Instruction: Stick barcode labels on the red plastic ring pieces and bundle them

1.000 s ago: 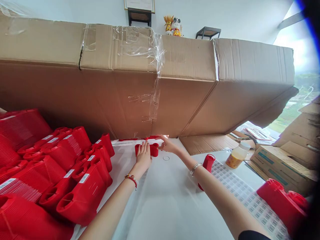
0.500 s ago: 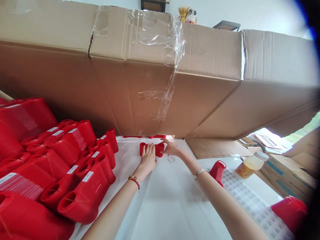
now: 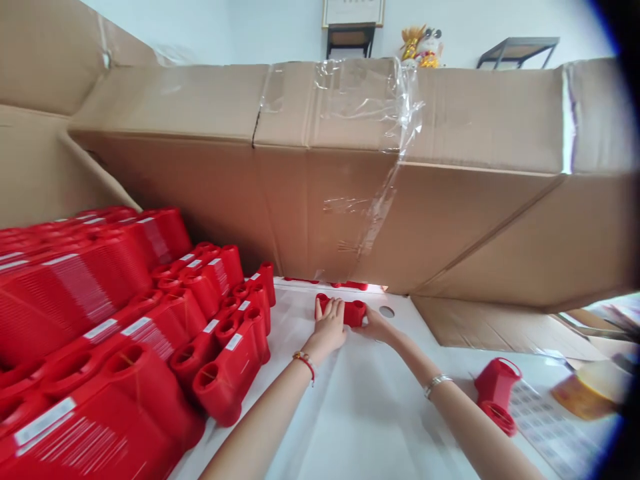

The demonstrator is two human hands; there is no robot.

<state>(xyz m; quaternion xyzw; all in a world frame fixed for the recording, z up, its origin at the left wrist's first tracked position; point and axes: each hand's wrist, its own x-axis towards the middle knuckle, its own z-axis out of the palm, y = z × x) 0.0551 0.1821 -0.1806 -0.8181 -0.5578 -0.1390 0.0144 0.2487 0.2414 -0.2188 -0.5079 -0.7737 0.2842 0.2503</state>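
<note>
A red bundle with rounded, hollow ends (image 3: 355,313) lies across the white table, near the foot of the cardboard wall. My left hand (image 3: 331,321) rests over its left half, fingers bent onto its top. My right hand (image 3: 374,324) grips its right end; the far fingers are partly hidden. To my left stand rows of similar red bundles (image 3: 235,373), several with white labels and thin bands around them. Another red piece (image 3: 497,393) lies beyond my right forearm.
A tall cardboard wall (image 3: 330,213), patched with clear tape, closes off the back. A round hole (image 3: 387,311) shows in the tabletop by my right hand. At right are a label sheet (image 3: 545,420), a jar with yellow contents (image 3: 585,390) and a cardboard flap (image 3: 495,323).
My view has turned left, so everything sits farther right. My right hand has closed on the bundle's right end. The thin ring beside it on the table is no longer visible.
</note>
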